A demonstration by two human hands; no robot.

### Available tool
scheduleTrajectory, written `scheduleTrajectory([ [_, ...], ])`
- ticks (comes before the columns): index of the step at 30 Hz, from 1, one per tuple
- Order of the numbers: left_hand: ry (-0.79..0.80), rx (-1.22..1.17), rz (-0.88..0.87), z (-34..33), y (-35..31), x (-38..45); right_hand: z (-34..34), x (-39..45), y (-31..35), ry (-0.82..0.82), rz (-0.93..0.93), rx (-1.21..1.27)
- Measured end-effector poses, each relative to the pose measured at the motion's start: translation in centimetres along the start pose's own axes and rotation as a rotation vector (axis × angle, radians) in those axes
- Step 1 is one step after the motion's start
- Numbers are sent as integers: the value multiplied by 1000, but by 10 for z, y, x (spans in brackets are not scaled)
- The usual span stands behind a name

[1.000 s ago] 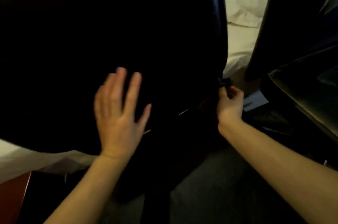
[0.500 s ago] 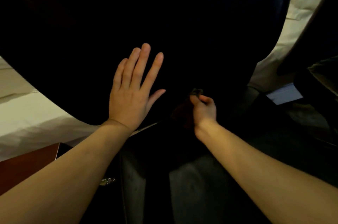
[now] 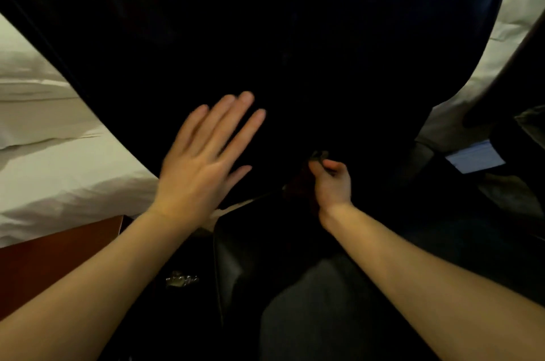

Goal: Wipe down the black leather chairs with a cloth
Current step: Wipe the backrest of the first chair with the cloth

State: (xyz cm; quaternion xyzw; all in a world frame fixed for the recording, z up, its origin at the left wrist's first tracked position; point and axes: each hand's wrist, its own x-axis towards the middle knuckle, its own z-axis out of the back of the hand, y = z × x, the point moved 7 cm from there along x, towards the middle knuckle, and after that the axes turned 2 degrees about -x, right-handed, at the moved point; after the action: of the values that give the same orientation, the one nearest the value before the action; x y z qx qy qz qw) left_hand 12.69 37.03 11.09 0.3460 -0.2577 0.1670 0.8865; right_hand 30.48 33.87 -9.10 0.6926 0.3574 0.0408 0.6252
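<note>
Chair back [image 3: 295, 36], black leather, is filling my view. My left hand [image 3: 203, 163] is lying flat against it, fingers straight, grip released. My right hand [image 3: 331, 183] is pinching a small dark cloth [image 3: 318, 155] low down. White bed [image 3: 59, 172] is showing behind.

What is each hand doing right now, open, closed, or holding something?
Left hand: open, fingers straight and spread against the black leather chair back.
Right hand: fingers curled, pinching a small dark object; too dim to identify.
</note>
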Motion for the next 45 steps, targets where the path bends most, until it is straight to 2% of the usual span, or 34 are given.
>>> scheduleTrajectory([
  [3,-54,117,18,10,31,-31,44,28,23,-221,91,24],
  [6,-84,133,0,3,36,-34,71,38,57,-225,112,36],
  [8,-126,130,0,-2,37,-33,58,34,59,-198,125,58],
  [11,-182,126,-4,-5,39,-36,9,5,40,-331,161,-32],
  [13,-179,128,-11,-8,38,-36,-30,-17,21,-342,149,-29],
  [16,-169,141,-11,-10,38,-37,-67,-46,-7,-279,98,-122],
  [19,-194,134,-11,-8,37,-37,-81,-55,-35,-28,-38,-195],
  [21,-212,121,-4,-6,37,-38,-59,-41,-27,-3,-19,-155],
  [24,-229,109,6,-7,37,-38,9,0,19,-221,104,-94],
  [27,-214,106,-6,-8,36,-38,30,17,31,-298,73,-7],
  [29,-192,89,-1,-7,36,-37,1,-3,14,-210,2,-80],
  [33,-40,42,34,-2,31,-37,-49,-109,-28,224,-206,15],
  [37,94,-180,241,12,8,-36,-11,-166,-17,331,-259,82],
  [41,111,-499,499,41,-28,-28,44,-179,14,287,-221,95],
  [43,150,-779,704,53,-50,-29,66,-186,37,270,-178,102],
  [45,268,-1220,968,57,-80,-29,82,-198,64,296,-88,62],
])
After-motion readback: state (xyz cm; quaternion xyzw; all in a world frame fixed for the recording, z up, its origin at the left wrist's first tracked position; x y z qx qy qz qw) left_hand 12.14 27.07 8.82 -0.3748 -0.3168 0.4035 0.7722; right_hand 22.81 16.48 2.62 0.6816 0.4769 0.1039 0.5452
